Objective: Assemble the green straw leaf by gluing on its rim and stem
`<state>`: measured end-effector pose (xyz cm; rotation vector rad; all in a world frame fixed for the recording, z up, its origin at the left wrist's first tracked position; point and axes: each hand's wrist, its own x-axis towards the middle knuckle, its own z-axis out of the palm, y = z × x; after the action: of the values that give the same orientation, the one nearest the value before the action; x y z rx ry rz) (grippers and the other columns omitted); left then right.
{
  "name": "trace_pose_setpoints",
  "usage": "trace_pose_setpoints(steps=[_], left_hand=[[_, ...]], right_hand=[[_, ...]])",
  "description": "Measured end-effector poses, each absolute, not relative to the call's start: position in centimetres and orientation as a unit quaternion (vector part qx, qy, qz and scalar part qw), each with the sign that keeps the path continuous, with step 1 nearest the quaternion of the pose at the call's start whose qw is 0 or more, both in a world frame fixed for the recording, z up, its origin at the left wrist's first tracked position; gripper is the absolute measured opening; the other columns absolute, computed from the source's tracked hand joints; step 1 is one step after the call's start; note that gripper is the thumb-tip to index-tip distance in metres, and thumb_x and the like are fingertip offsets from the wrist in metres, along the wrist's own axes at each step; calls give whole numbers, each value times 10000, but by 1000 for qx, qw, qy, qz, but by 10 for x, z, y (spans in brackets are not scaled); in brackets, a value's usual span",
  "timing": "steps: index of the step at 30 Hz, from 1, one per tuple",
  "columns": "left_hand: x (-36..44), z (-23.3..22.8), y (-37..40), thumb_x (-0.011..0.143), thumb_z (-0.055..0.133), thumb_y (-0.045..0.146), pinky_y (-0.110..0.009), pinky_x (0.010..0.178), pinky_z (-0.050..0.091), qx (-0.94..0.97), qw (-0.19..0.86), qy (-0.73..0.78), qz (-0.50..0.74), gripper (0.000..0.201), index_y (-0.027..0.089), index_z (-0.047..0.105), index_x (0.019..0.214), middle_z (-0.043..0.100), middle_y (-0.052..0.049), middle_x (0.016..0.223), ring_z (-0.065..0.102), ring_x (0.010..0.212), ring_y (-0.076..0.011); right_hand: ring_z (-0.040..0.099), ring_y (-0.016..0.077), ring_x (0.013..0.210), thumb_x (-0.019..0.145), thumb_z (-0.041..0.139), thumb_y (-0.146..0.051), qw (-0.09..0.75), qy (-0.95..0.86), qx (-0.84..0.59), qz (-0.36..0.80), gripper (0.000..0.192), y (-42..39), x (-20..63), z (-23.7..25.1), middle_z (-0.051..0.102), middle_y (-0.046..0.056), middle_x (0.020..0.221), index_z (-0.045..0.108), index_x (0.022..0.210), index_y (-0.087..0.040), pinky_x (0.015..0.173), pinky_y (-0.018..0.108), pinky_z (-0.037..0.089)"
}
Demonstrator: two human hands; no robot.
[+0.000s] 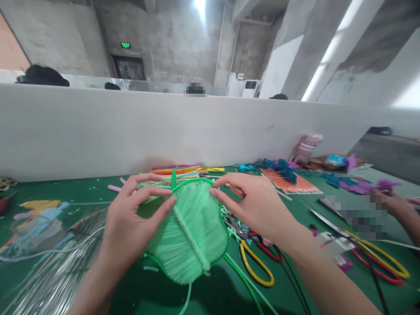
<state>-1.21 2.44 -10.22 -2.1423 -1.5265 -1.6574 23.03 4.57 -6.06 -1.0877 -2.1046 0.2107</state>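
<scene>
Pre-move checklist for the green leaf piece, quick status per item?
1. Left hand on green leaf piece: ok, fingers on its upper left edge.
2. Right hand on it: ok, fingertips at the top right rim.
3. Central rib visible: ok.
4. Yellow-handled scissors apart from both hands: ok, on the green mat.
5. Rim fastened at the top: cannot tell.
6. Co-worker's hand away: ok, far right.

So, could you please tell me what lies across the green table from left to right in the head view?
Clear plastic wrap → left hand → green leaf-shaped craft piece → right hand → yellow-handled scissors → orange sheet → purple craft bits.
</scene>
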Motion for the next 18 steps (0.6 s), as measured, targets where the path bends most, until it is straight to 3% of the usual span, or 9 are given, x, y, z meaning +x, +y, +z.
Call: trace_pose_setpoints(steps=[2,7,11,18], left_hand=[[-13,-100,23,837,736,347,-324,783,575,-680,2,-493,-543,47,309,738,864,661,-6,1125,646,1064,-186],[-15,-98,21,834,738,343,-289,774,580,-680,16,-496,-540,43,307,742,857,662,6,1113,651,1045,-162],[-17,-100,23,831,738,356,-289,760,587,-680,30,-498,-537,57,304,743,852,669,6,1099,659,1031,-164],[-18,-100,24,823,745,364,-285,751,592,-676,23,-506,-535,57,317,743,854,664,19,1119,665,1009,-159]], right_hand=[[389,95,537,899,677,-353,406,-813,-411,67,153,47,226,-64,430,-64,608,628,873,-210,527,262,277],[392,78,534,869,706,-298,550,-719,-322,278,287,51,224,-70,435,-78,653,446,769,-232,497,234,322],[482,100,671,840,662,-121,694,-631,-221,267,277,58,231,-70,483,-41,719,446,694,-215,602,247,393],[595,118,701,833,716,-139,694,-616,-266,261,109,66,245,-76,634,-20,755,642,807,-215,627,257,465]])
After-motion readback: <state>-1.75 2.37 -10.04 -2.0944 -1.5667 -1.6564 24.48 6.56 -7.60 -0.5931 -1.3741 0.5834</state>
